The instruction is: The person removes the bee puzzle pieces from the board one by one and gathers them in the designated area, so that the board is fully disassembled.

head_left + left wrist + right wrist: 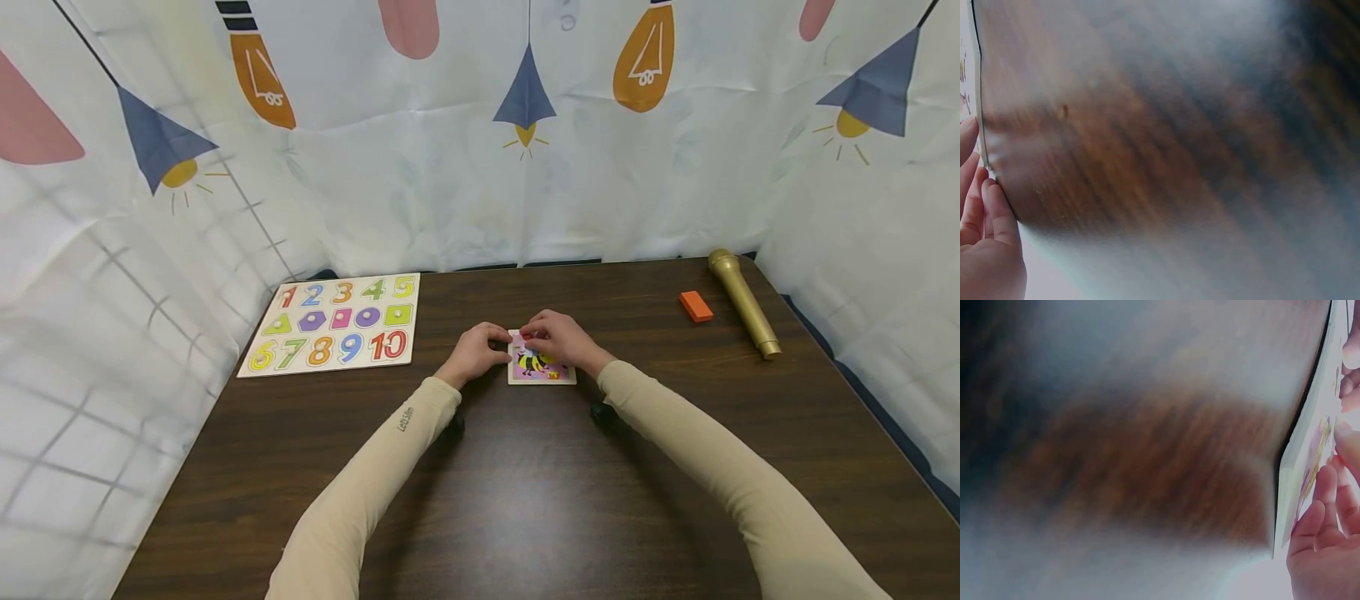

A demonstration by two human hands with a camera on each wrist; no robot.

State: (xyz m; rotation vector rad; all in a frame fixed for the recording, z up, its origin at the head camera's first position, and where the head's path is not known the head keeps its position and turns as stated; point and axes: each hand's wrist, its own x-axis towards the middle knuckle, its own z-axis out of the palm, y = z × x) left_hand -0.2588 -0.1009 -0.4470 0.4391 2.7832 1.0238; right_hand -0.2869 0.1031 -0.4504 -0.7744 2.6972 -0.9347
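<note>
Left hand point(474, 354) touched with its fingertips the left edge of one small, square board point(542, 378), which lay on the table point(517, 483), between the two hands. Right hand point(558, 336) was over its upper part with fingers bent, and it covered part of one bee picture point(531, 363), yellow and black on pink; from my distance I could not tell if either hand was grasping. Dark brown wood grain showed on the glossy table. At the left I counted one pale, flat number board point(328, 329), with ten numbers and five shapes in three rows. At the right were one rectangular orange block point(696, 307) and, just beside it, one long golden microphone point(742, 302). Behind hung wrinkled white cloth point(450, 183), printed with three blue lamps and two orange bulbs.
</note>
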